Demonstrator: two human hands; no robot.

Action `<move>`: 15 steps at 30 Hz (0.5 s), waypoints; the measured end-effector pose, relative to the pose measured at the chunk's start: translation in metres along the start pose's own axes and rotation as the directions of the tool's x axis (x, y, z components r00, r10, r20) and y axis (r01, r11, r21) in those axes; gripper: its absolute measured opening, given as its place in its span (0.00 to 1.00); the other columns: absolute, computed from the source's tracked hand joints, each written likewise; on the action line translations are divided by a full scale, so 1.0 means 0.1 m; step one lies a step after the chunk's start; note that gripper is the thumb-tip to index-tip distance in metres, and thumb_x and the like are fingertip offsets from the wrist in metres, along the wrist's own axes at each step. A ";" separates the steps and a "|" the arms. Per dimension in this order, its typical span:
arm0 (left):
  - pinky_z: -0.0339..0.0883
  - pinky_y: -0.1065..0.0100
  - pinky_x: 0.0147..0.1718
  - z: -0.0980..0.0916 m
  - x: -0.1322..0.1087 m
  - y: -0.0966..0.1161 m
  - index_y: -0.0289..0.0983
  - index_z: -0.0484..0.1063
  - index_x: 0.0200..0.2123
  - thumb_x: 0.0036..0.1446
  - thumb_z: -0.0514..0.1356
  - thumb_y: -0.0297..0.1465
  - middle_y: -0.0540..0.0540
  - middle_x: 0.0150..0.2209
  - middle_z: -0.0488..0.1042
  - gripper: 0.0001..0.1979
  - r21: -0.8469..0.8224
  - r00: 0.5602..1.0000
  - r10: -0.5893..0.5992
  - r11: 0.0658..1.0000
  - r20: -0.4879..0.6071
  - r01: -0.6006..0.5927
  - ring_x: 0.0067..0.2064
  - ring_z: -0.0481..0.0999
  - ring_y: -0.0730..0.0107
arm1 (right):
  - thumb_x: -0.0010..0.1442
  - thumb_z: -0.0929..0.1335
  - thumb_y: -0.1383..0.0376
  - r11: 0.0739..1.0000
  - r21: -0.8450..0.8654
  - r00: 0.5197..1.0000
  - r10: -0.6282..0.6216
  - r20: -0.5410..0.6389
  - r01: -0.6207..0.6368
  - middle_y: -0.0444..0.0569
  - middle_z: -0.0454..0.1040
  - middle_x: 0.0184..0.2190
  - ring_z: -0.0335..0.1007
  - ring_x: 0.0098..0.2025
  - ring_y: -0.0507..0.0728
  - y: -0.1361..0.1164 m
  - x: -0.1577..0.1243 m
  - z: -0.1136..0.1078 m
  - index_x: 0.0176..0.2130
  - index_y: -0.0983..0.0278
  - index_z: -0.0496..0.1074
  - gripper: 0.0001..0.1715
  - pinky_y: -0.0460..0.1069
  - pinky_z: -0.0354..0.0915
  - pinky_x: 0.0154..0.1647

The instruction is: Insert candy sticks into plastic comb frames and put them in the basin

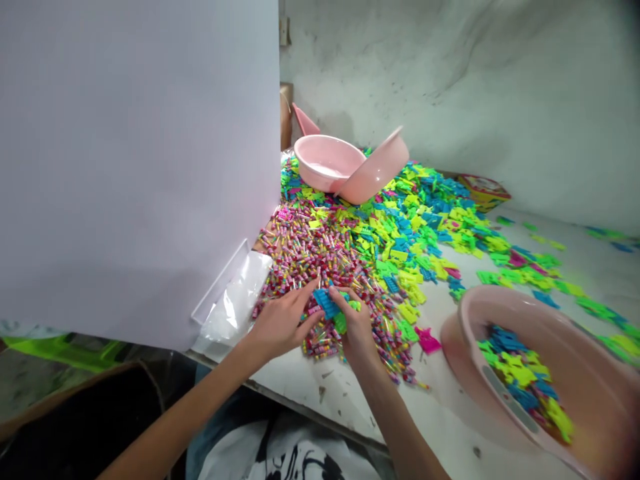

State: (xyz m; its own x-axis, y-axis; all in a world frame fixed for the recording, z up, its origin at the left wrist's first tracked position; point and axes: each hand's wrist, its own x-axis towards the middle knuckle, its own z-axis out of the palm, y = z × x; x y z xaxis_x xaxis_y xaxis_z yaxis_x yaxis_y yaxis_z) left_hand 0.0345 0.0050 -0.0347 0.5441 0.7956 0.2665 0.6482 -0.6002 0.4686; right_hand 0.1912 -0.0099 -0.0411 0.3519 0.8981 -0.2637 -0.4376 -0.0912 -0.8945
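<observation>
The right hand (354,327) is closed on a blue plastic piece (326,303) above the big pile of small colored plastic parts (350,267). The left hand (283,327) is half open, just beside it.

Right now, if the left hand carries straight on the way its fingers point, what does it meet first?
The blue plastic piece right at the fingertips of the left hand. Depth is unclear from this view, so they may already be touching.
</observation>
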 end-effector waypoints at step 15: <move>0.74 0.59 0.47 0.41 -0.25 -0.07 0.30 0.60 0.64 0.68 0.47 0.30 0.33 0.48 0.77 0.23 -0.359 0.998 -0.015 0.933 -0.053 -0.005 0.48 0.78 0.57 | 0.38 0.81 0.57 0.994 -0.006 0.994 0.107 0.016 -0.107 0.43 0.75 0.26 0.69 0.27 0.53 0.28 -0.04 -0.10 0.28 0.65 0.76 0.21 0.47 0.66 0.30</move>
State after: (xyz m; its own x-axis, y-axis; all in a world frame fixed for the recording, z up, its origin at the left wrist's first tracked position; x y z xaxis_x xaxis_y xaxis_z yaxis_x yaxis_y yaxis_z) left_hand 0.0382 -0.0144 -0.0794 0.5054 0.8075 0.3040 0.4105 -0.5349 0.7385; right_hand 0.1861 -0.0198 -0.0684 0.2900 0.8898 -0.3524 -0.4681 -0.1893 -0.8631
